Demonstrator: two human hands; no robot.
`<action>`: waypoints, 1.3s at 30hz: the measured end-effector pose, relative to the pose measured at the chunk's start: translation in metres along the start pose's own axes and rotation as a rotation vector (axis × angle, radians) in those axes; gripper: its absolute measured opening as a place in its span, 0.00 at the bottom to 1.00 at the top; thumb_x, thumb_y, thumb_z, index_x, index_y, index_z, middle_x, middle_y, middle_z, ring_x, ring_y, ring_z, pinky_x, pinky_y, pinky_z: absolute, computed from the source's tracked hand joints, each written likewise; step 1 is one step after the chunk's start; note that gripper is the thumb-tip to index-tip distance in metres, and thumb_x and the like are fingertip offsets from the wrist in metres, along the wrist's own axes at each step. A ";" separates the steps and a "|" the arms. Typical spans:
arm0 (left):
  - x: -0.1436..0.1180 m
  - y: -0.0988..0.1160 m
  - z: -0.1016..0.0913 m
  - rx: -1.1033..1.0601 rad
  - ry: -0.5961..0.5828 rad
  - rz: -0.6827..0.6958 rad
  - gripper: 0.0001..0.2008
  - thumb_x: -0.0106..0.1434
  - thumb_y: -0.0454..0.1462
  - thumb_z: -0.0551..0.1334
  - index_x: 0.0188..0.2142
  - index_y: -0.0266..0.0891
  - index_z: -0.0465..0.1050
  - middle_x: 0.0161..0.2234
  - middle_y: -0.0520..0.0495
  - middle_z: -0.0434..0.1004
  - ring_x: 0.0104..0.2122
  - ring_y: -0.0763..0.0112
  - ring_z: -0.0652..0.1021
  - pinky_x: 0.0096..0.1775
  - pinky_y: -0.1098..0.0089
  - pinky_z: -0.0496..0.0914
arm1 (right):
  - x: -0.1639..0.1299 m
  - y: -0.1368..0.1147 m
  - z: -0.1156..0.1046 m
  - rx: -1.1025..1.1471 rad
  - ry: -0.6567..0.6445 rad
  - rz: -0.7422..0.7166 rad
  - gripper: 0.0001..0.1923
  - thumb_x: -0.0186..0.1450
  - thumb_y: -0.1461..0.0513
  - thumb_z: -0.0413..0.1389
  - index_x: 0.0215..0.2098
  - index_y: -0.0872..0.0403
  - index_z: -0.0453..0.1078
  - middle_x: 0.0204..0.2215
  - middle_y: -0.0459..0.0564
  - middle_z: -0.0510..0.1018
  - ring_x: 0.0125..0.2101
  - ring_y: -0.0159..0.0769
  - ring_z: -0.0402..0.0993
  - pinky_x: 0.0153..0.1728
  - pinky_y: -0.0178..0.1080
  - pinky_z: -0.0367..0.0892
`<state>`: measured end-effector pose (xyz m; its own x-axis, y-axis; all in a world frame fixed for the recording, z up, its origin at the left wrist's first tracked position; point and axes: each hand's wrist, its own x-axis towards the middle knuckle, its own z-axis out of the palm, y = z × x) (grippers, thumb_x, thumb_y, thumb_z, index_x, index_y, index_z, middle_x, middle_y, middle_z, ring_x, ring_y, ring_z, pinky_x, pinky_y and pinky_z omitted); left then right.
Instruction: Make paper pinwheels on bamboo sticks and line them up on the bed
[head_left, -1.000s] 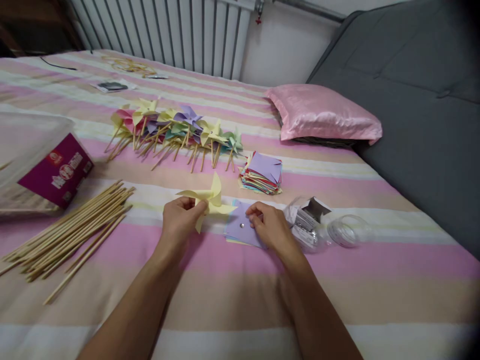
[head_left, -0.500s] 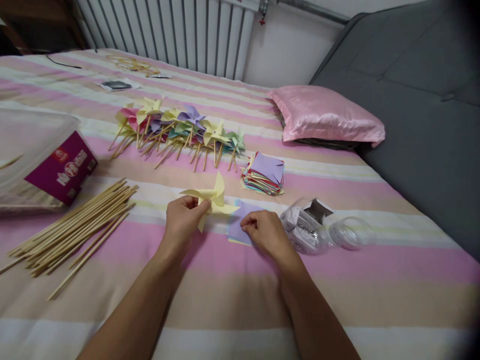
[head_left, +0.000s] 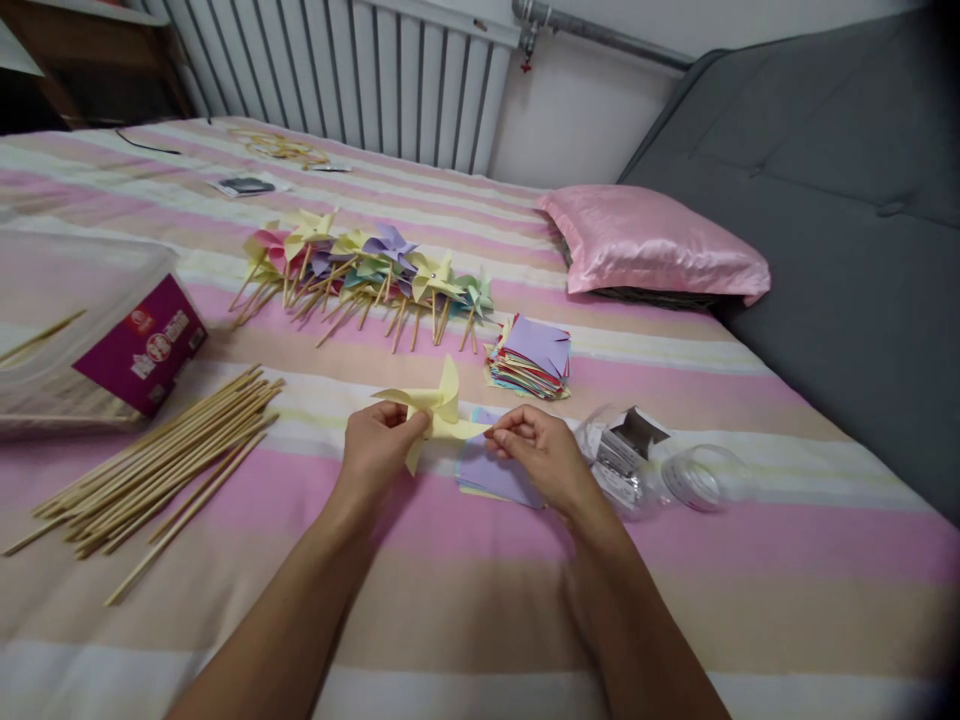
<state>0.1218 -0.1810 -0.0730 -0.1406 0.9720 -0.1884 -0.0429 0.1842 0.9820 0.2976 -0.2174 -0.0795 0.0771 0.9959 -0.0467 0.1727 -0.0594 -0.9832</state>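
Note:
My left hand (head_left: 382,448) pinches the centre of a folded yellow paper pinwheel (head_left: 435,405) held just above the striped bedspread. My right hand (head_left: 541,452) is beside the pinwheel's right blade, thumb and fingers pinched together on what looks like a small silver pin, too small to make out clearly. Under my right hand lies a purple paper square (head_left: 491,478) on a few other sheets.
Bamboo sticks (head_left: 161,460) lie in a heap at the left, near a clear bin (head_left: 52,300) and a magenta box (head_left: 146,345). Finished pinwheels on sticks (head_left: 367,275) are lined up further back. A paper stack (head_left: 531,360), clear jar (head_left: 622,455), lid (head_left: 701,475) and pink pillow (head_left: 652,245) are at the right.
My right hand went down onto the purple square where a silver pin lay, then rose pinched toward the pinwheel. The pin no longer shows on the paper. The view shifted slightly.

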 end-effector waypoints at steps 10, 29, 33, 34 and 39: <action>-0.004 0.005 0.001 -0.006 -0.018 0.005 0.09 0.43 0.36 0.65 0.15 0.34 0.67 0.15 0.55 0.64 0.16 0.81 0.62 0.20 0.76 0.54 | -0.010 -0.028 0.000 0.222 0.181 -0.003 0.11 0.52 0.57 0.64 0.31 0.55 0.75 0.22 0.46 0.78 0.24 0.30 0.73 0.29 0.33 0.68; -0.007 0.001 0.005 0.080 -0.091 0.015 0.11 0.43 0.40 0.64 0.15 0.35 0.66 0.14 0.55 0.63 0.15 0.80 0.61 0.19 0.75 0.53 | -0.017 -0.030 0.020 0.293 0.001 0.036 0.10 0.55 0.60 0.61 0.34 0.54 0.76 0.24 0.45 0.77 0.25 0.27 0.71 0.29 0.31 0.66; -0.008 0.000 0.005 0.083 -0.094 0.014 0.12 0.43 0.40 0.64 0.15 0.35 0.65 0.13 0.56 0.61 0.15 0.81 0.60 0.18 0.76 0.52 | -0.016 -0.029 0.021 0.275 0.012 0.006 0.10 0.56 0.59 0.60 0.35 0.54 0.76 0.26 0.46 0.78 0.27 0.29 0.73 0.32 0.33 0.68; -0.009 0.001 0.005 0.075 -0.098 0.011 0.12 0.43 0.40 0.64 0.15 0.35 0.65 0.14 0.56 0.62 0.15 0.80 0.60 0.18 0.76 0.52 | -0.016 -0.029 0.022 0.280 0.023 -0.002 0.10 0.57 0.58 0.60 0.36 0.54 0.76 0.27 0.47 0.79 0.28 0.29 0.73 0.33 0.34 0.69; -0.010 0.001 0.005 0.070 -0.108 -0.008 0.11 0.43 0.40 0.64 0.16 0.35 0.66 0.14 0.54 0.64 0.15 0.79 0.62 0.18 0.75 0.53 | -0.019 -0.032 0.022 0.286 0.077 -0.037 0.10 0.57 0.59 0.60 0.37 0.53 0.76 0.29 0.47 0.80 0.30 0.32 0.75 0.36 0.36 0.71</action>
<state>0.1283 -0.1893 -0.0697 -0.0329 0.9797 -0.1976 0.0257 0.1985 0.9798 0.2689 -0.2326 -0.0516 0.1522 0.9883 -0.0075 -0.1062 0.0088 -0.9943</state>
